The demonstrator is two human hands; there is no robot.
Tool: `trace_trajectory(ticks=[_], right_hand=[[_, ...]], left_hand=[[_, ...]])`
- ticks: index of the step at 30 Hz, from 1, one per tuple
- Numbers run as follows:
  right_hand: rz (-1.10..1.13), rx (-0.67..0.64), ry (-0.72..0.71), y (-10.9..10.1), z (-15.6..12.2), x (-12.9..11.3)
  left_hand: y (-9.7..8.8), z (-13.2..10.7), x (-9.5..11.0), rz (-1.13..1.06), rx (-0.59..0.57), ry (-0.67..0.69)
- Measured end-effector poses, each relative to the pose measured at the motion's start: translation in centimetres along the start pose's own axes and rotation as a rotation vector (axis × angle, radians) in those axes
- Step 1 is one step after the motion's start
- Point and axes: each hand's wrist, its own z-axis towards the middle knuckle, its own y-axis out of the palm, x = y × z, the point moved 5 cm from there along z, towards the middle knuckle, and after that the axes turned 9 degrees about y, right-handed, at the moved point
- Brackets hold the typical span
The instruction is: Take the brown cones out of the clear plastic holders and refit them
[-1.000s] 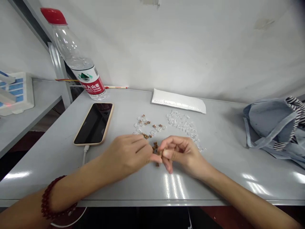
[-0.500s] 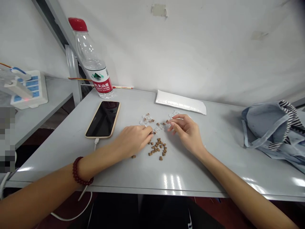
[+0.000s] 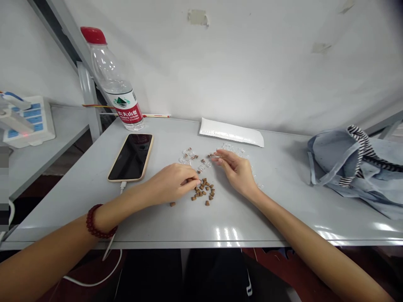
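Note:
My left hand (image 3: 174,180), palm down with thumb and index finger pinched together, is at the upper left edge of a pile of small brown corks (image 3: 204,192). Whatever its fingertips hold is hidden. My right hand (image 3: 236,170) rests with its fingers stretched forward and the thumb apart, touching or just beside a tiny corked glass bottle (image 3: 210,155). More tiny glass bottles with corks (image 3: 188,157) lie in a cluster beyond my left hand. Clear glass bottles without visible corks (image 3: 233,147) lie behind my right fingers, partly covered by them.
A phone (image 3: 131,157) on a charging cable lies left of my left hand. Behind it stands a red-capped water bottle (image 3: 116,84). A white padded packet (image 3: 231,132) lies along the wall. A denim bag (image 3: 333,155) fills the right side; a power strip (image 3: 34,121) is far left.
My left hand has drawn back from the tiny bottles to the cork pile. My right fingers, earlier pinched near a corked bottle, are now straighter. The whole view has shifted slightly.

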Motion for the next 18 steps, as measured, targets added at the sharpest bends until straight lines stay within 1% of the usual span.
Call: trace_trajectory(ticks=[4, 7, 11, 15, 18], right_hand=[[-0.055, -0.041, 0.013, 0.3, -0.2, 0.2], [-0.107, -0.048, -0.008, 0.1, -0.3, -0.1], [-0.192, 0.000, -0.074, -0.3, -0.3, -0.9], [-0.182, 0.050, -0.130, -0.7, -0.3, -1.3], [-0.210, 0.096, -0.196, -1.7, -0.1, -1.5]], left_hand=[[0.0, 0.0, -0.2, -0.025, -0.009, -0.014], [0.0, -0.1, -0.5, -0.044, 0.004, -0.005], [0.0, -0.2, -0.6, -0.067, 0.012, 0.022], [-0.1, -0.3, -0.5, -0.062, -0.009, -0.006], [-0.1, -0.3, -0.3, -0.051, -0.038, -0.032]])
